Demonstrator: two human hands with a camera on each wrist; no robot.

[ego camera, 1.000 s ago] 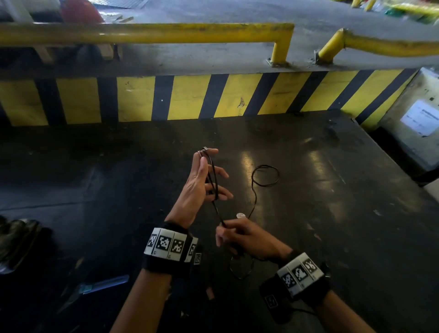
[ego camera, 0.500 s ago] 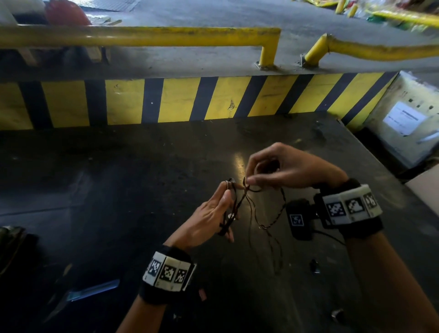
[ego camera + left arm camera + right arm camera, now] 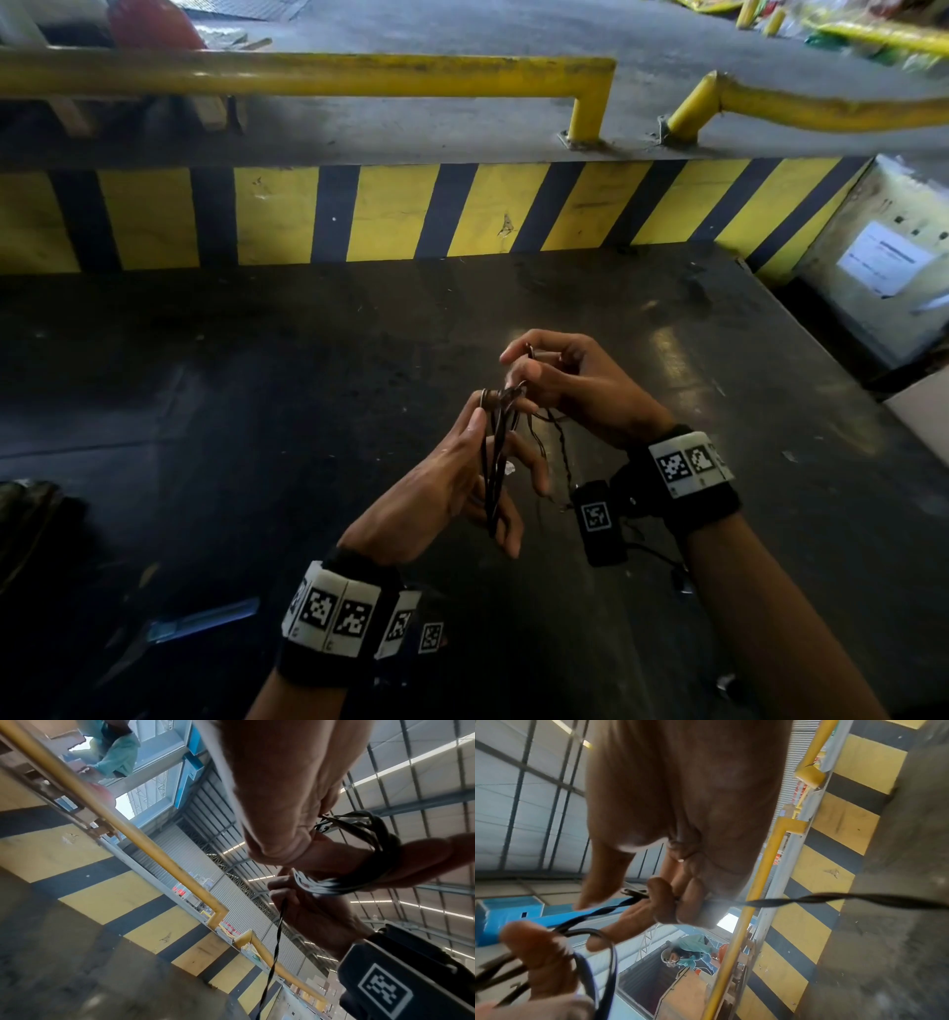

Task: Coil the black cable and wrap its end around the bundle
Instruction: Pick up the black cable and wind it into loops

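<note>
Left hand (image 3: 452, 493) held upright above the dark floor (image 3: 257, 411), several loops of the black cable (image 3: 495, 462) hung round its spread fingers. Right hand (image 3: 575, 385) just beside it, fingertips pinching the cable's free length, apparently near a metal plug (image 3: 634, 892).

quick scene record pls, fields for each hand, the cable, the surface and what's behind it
left hand: left hand raised over the floor, black cable looped round its spread fingers
right hand: right hand just beyond the left, pinching the cable's free strand near the loops
cable: several loops gathered as a bundle on the left hand; a twisted tail hangs below the right hand
wrap: end not yet wound round the bundle
surface: dark floor
behind: yellow-and-black striped curb, yellow railing above it
</note>
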